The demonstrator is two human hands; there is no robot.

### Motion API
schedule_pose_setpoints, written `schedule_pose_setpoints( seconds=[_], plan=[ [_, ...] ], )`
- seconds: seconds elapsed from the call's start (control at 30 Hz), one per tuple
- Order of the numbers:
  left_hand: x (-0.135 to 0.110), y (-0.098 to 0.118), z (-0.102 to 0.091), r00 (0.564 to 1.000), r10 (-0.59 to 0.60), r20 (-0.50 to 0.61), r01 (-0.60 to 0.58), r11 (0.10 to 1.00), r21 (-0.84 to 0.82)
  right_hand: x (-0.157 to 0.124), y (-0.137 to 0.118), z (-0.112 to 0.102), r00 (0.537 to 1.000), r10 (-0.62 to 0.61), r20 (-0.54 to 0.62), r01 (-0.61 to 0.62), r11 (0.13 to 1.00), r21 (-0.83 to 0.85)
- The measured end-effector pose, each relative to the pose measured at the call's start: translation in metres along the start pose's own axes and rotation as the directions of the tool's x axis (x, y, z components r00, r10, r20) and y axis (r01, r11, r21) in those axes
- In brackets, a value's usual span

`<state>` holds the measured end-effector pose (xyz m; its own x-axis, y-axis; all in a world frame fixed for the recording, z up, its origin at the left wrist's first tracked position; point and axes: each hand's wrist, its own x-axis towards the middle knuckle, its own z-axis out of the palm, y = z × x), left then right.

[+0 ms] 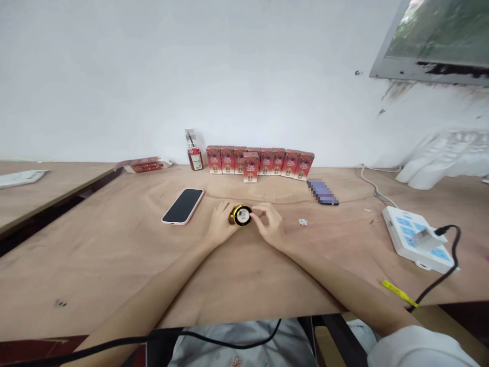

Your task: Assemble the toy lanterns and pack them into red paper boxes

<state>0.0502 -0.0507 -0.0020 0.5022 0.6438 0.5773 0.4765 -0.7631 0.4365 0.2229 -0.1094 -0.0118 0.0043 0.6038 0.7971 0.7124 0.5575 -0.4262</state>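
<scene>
Between my hands, just above or on the table, is a round watch-like piece point(243, 216) with a black and gold rim and a pale face bearing a small picture. A brown part shows at its left side; its exact kind is unclear. My left hand point(222, 222) holds it from the left, fingers curled around that side. From the right, the thumb and fingertips of my right hand point(272, 224) close on its rim. A phone point(183, 206) in a pink case lies left of my left hand. Right of my right hand is a small white scrap point(302, 222).
Several red boxes point(226, 160) stand against the wall, with one box point(250, 168) in front. A bottle point(195, 159) and flattened red carton point(145, 164) are leftward. Rightward lie a blurred-out dark phone-like object point(323, 192), a power strip point(414, 239) and a yellow tie point(399, 292).
</scene>
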Motion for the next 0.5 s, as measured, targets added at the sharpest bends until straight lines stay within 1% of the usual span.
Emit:
schedule_pose_setpoints(
  seconds=[0.07,0.13,0.2,0.3,0.4,0.5],
  plan=[
    [0.001,-0.002,0.000,0.998,-0.046,-0.049,0.042,0.996,-0.080,0.003,0.008,-0.002,0.995,0.095,0.004,-0.095,0.993,-0.073],
    [0.002,-0.004,0.000,0.991,-0.092,-0.093,0.078,0.986,-0.146,0.006,0.017,-0.005,0.982,0.172,0.082,-0.153,0.968,-0.200],
    [0.002,-0.006,0.001,0.985,-0.120,-0.125,0.097,0.980,-0.176,0.008,0.025,-0.007,0.949,0.252,0.188,-0.179,0.924,-0.337],
    [0.002,-0.007,0.002,0.988,-0.090,-0.128,0.070,0.985,-0.159,0.010,0.030,-0.007,0.893,0.347,0.288,-0.178,0.857,-0.483],
    [0.001,-0.005,0.002,0.994,-0.047,-0.098,0.033,0.990,-0.138,0.011,0.031,-0.006,0.868,0.364,0.337,-0.141,0.832,-0.536],
    [0.001,-0.002,0.001,0.995,-0.043,-0.087,0.033,0.993,-0.109,0.010,0.032,-0.006,0.869,0.348,0.353,-0.120,0.839,-0.531]
  ],
)
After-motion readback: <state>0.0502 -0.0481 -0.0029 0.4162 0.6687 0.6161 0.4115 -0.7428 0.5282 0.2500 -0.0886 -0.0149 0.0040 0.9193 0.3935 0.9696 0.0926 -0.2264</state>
